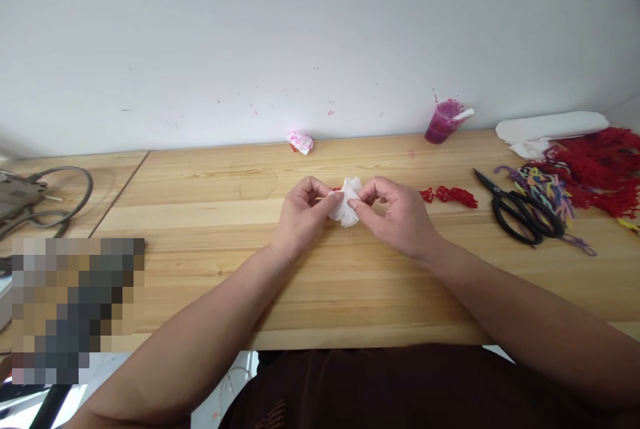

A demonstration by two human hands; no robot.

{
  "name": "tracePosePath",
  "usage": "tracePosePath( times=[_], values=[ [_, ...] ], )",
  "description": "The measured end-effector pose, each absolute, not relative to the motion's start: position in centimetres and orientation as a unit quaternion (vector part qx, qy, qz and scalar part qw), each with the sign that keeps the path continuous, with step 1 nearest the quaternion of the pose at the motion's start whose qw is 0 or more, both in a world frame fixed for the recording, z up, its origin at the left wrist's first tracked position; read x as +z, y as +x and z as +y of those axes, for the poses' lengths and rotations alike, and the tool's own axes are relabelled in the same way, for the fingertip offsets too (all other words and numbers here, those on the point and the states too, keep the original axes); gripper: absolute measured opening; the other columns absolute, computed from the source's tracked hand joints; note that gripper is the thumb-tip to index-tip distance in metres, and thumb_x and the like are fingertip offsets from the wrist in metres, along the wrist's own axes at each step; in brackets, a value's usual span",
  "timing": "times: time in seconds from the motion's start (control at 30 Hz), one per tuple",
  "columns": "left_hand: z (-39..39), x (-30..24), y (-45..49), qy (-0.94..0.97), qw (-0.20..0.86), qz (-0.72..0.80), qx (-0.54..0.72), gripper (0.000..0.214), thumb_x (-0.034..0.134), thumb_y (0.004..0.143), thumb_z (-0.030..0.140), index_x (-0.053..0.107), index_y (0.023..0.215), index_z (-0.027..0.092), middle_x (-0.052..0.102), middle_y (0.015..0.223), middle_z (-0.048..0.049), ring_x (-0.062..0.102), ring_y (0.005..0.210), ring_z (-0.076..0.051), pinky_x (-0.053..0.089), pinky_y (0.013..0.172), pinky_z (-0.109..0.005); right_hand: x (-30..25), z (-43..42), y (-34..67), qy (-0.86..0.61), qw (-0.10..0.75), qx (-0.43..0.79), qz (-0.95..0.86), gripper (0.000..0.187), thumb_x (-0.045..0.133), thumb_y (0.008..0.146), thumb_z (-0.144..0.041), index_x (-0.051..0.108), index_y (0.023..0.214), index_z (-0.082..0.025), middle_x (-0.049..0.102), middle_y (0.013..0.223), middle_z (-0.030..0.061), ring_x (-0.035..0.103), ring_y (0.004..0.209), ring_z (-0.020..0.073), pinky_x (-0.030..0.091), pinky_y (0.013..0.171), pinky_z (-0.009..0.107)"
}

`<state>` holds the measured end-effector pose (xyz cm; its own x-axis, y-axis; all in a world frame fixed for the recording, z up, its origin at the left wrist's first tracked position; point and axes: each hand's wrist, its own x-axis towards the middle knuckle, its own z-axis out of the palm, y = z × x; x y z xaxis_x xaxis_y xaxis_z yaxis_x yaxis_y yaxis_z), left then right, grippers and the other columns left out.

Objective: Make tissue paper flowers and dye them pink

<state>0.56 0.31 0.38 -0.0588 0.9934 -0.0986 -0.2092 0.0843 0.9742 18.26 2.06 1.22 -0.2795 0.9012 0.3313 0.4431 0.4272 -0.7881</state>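
From the head camera's view, I see two bare hands over the middle of the bench, a bit nearer its front edge than the wall. They hold a small piece of thin white paper between them. It is soft and crumpled, with frilly edges that stick out at the top and bottom like petals. The left hand pinches its left side with thumb and finger. The right hand pinches its right side the same way. A speck of red peeks out behind the paper, but I can't tell if it is joined on. A curly red strand lies on the bench just past the right hand.

By the back edge stands a cup, stained purple and pink. A white stick leans out of its top to the right. I can't tell how full the cup is. Left of it, by the same edge, sits a paper wad with pink spots.

Near the bench's back right corner are a long white roll and a big red yarn heap. Black scissors lie open in front, touching some colourful yarn bits.
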Motion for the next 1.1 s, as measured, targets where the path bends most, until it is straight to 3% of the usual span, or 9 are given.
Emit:
tracePosePath(
  times=[0.1, 0.3, 0.5, 0.63, 0.83, 1.0, 1.1],
  values=[
    [0.47, 0.12, 0.53, 0.373, 0.561, 0.486, 0.557, 0.038, 0.086, 0.070, 0.035, 0.051, 0.072, 0.020, 0.061, 0.065, 0.0038, 0.056, 0.059, -0.010, 0.049, 0.060, -0.024, 1.33, 2.06, 18.28, -0.448, 0.390, 0.283, -0.753, 0.015, 0.070, 0.085, -0.026, 0.060, 0.074, -0.023, 0.068, 0.071, -0.0011, 0.060, 0.067, 0.0159, 0.046, 0.066, 0.030],
    [0.22, -0.40, 0.84, 0.497, 0.455, 0.481, 0.560, 0.026, 0.079, 0.078, 0.026, 0.054, 0.074, 0.019, 0.070, 0.090, -0.0023, 0.067, 0.078, -0.013, 0.053, 0.073, -0.027, 1.41, 1.87, 18.12, -0.429, 0.414, 0.319, -0.737, 0.016, 0.074, 0.085, -0.031, 0.060, 0.086, -0.023, 0.068, 0.074, -0.0015, 0.061, 0.067, 0.0152, 0.049, 0.068, 0.030],
    [0.24, -0.26, 0.60, 0.437, 0.522, 0.478, 0.555, 0.032, 0.084, 0.075, 0.030, 0.055, 0.075, 0.018, 0.071, 0.087, -0.0021, 0.065, 0.074, -0.012, 0.054, 0.072, -0.027, 1.00, 2.14, 18.10, -0.441, 0.420, 0.371, -0.701, 0.016, 0.069, 0.088, -0.029, 0.059, 0.077, -0.022, 0.072, 0.075, 0.0004, 0.065, 0.066, 0.0152, 0.049, 0.063, 0.028],
    [0.35, 0.23, 0.33, 0.435, 0.565, 0.463, 0.526, 0.034, 0.087, 0.074, 0.035, 0.061, 0.086, 0.017, 0.070, 0.080, -0.0009, 0.063, 0.070, -0.012, 0.052, 0.068, -0.026, 0.81, 2.21, 18.13, -0.435, 0.416, 0.354, -0.715, 0.017, 0.069, 0.089, -0.030, 0.059, 0.077, -0.022, 0.072, 0.075, -0.0004, 0.065, 0.068, 0.0154, 0.049, 0.066, 0.028],
    [0.47, -0.23, 0.36, 0.402, 0.550, 0.488, 0.546, 0.035, 0.083, 0.077, 0.036, 0.053, 0.074, 0.019, 0.062, 0.066, 0.0039, 0.055, 0.059, -0.009, 0.045, 0.060, -0.023, 0.91, 2.05, 18.15, -0.442, 0.399, 0.303, -0.744, 0.016, 0.069, 0.087, -0.026, 0.060, 0.075, -0.023, 0.070, 0.072, -0.0020, 0.062, 0.066, 0.0149, 0.048, 0.066, 0.028],
    [0.29, -0.34, 0.64, 0.474, 0.483, 0.491, 0.548, 0.030, 0.081, 0.076, 0.032, 0.054, 0.075, 0.019, 0.072, 0.089, -0.0028, 0.066, 0.076, -0.013, 0.053, 0.072, -0.027, 1.23, 2.10, 18.13, -0.438, 0.394, 0.329, -0.738, 0.015, 0.071, 0.087, -0.032, 0.062, 0.079, -0.023, 0.071, 0.076, -0.0011, 0.064, 0.070, 0.0159, 0.049, 0.068, 0.028],
    [0.15, -0.06, 0.71, 0.491, 0.476, 0.492, 0.539, 0.028, 0.081, 0.078, 0.032, 0.056, 0.077, 0.019, 0.071, 0.089, -0.0034, 0.066, 0.077, -0.014, 0.053, 0.073, -0.028, 1.22, 2.22, 18.09, -0.443, 0.402, 0.363, -0.714, 0.020, 0.069, 0.090, -0.035, 0.060, 0.076, -0.022, 0.069, 0.072, -0.0008, 0.063, 0.067, 0.0153, 0.048, 0.064, 0.027]
  ],
)
